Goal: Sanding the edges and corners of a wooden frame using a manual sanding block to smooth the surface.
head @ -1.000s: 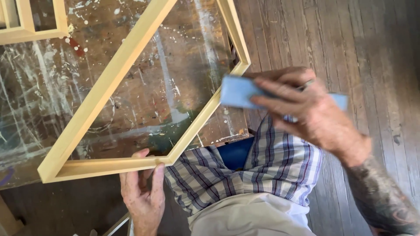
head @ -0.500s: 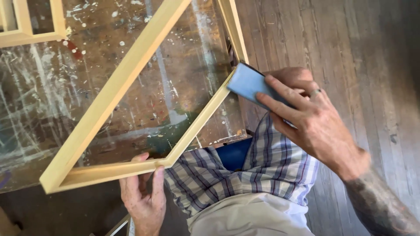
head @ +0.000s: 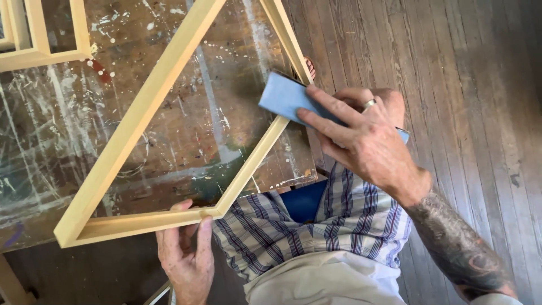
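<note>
At centre right of the frame, the right hand (head: 361, 138) pressed a blue sanding block (head: 285, 97) on the wooden frame (head: 141, 121)'s right-hand rail; sanding looked underway. The left hand (head: 186, 254), bottom centre, pinched the frame's lower corner past the paint-spattered table (head: 186, 141)'s edge. Next strokes probably wanted steady pressure along the rail; open floorboards (head: 451, 85) lay rightward.

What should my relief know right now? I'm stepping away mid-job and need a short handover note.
Left hand: grips the near corner of the pale wooden frame, steadying it on the paint-spattered workbench.
Right hand: presses a blue sanding block onto the frame's right corner.
Done: cannot tell how much is sanded.
Left: probably the remaining edges; a second frame lies at the bench's far left.
</note>
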